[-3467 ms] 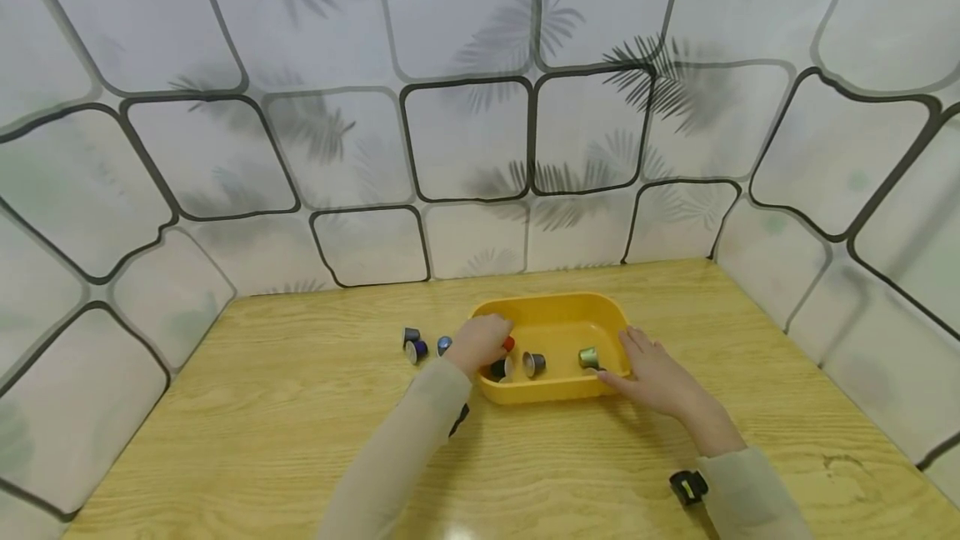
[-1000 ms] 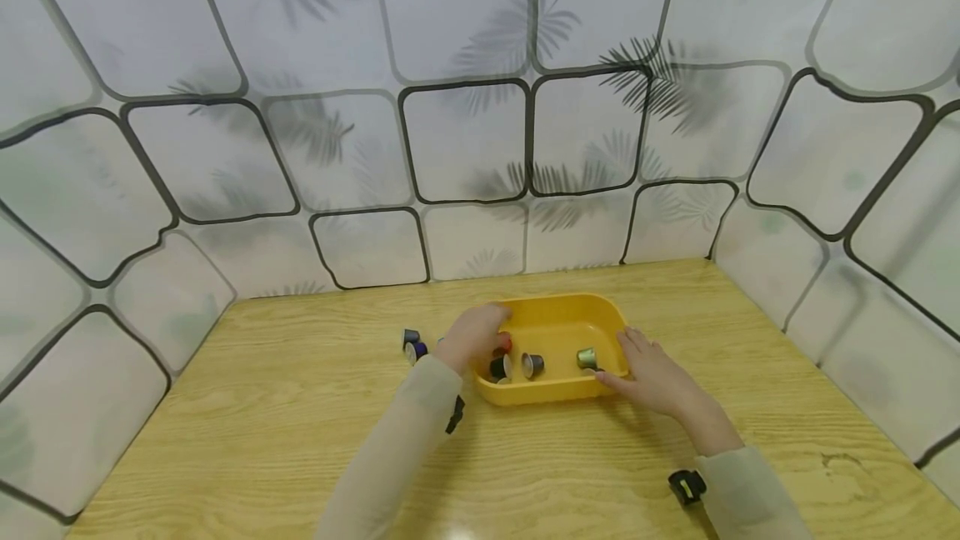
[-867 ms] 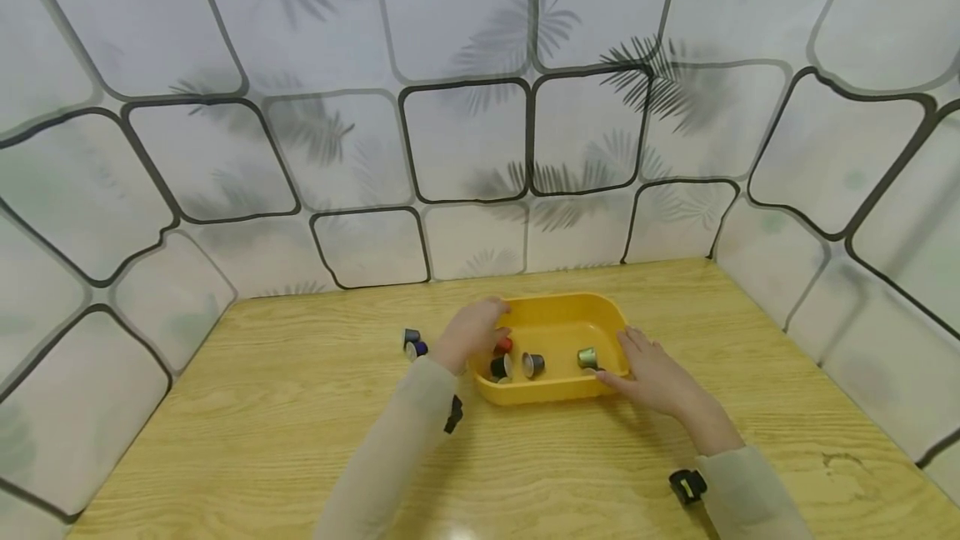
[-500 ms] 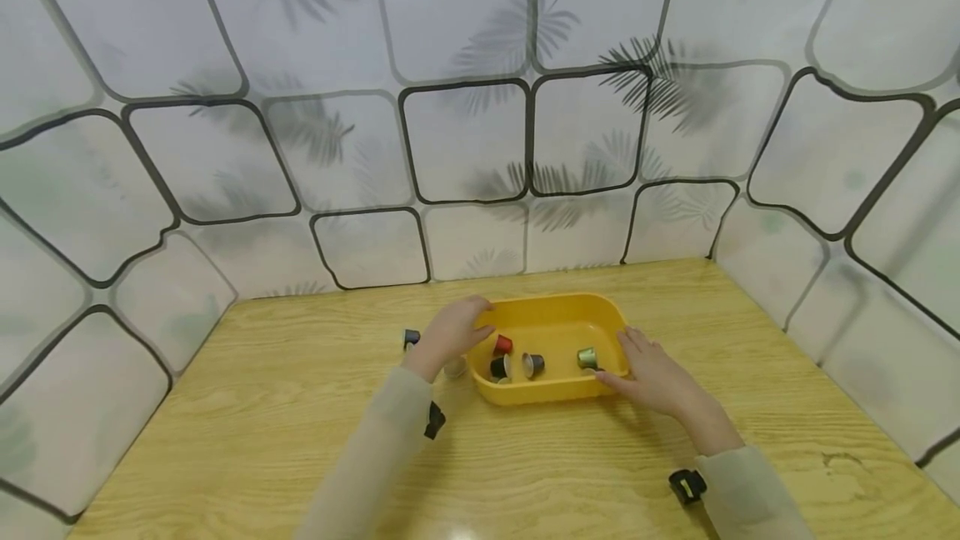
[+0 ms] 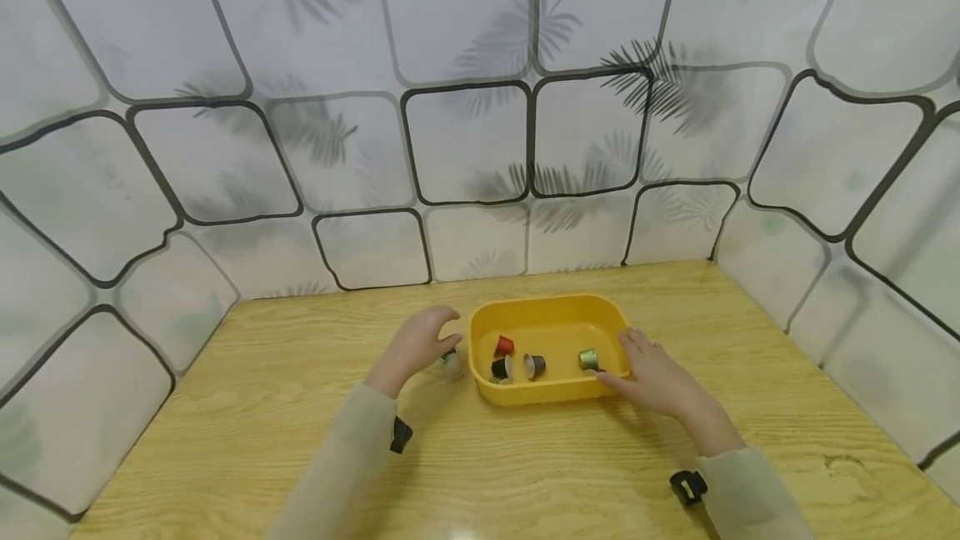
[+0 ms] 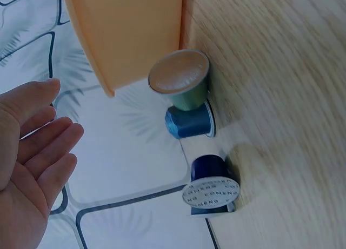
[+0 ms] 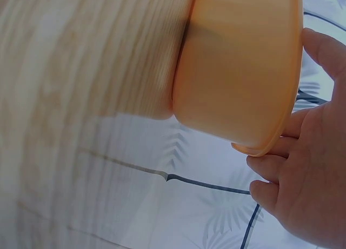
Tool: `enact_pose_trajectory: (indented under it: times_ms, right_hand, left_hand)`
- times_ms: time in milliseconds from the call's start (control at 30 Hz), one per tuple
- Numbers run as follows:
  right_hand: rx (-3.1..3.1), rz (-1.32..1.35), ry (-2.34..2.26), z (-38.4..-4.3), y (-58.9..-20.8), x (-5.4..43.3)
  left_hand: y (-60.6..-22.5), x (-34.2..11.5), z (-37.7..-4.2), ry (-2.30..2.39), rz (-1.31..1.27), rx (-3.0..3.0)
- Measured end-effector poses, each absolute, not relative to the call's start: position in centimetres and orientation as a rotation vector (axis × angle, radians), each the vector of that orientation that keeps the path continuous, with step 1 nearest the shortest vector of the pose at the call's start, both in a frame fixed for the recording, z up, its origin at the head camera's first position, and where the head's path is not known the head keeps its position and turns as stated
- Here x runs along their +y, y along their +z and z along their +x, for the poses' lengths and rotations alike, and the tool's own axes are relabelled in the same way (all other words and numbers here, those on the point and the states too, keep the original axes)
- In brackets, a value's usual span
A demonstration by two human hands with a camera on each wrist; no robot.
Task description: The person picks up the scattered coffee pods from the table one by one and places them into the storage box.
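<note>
My left hand [image 5: 418, 346] hovers over the table just left of the yellow tray [image 5: 551, 394], fingers relaxed and holding nothing. Beneath and beside it are coffee capsules: a pale green one [image 6: 189, 95], a light blue one [image 6: 189, 122] and a dark blue one [image 6: 208, 168] with a printed lid; the hand mostly hides them in the head view. With its thumb on the front rim and fingers over the right end, my right hand [image 5: 660, 377] holds the tray's corner. Inside lie a red capsule [image 5: 504, 346], a black one [image 5: 500, 368], a grey one [image 5: 536, 366] and a green one [image 5: 588, 358].
The wooden table [image 5: 525, 473] stretches in front of the tray. Patterned cloth walls [image 5: 472, 140] enclose it at the back and both sides. A dark device [image 5: 687, 487] is strapped at the right wrist, another [image 5: 401, 435] at the left.
My left hand has let go of the red capsule, which now lies in the tray. It has drawn back leftward over the loose capsules. The right hand has stayed on the tray.
</note>
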State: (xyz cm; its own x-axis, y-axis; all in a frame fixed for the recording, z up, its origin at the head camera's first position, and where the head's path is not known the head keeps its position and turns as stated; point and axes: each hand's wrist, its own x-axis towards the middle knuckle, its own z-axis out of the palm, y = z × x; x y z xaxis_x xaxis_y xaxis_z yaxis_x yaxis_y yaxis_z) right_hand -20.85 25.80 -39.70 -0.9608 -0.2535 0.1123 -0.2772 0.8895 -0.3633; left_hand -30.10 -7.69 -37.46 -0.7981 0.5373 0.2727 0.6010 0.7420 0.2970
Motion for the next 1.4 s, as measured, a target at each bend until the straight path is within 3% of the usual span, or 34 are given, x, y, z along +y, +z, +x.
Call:
enact_pose_trajectory:
  times_ms: [1400]
  right_hand:
    - [-2.995, 0.411, 0.583, -20.9, -39.7, 25.8]
  left_hand:
    - [-41.0, -8.6, -30.5, -0.598, -0.959, -2.942]
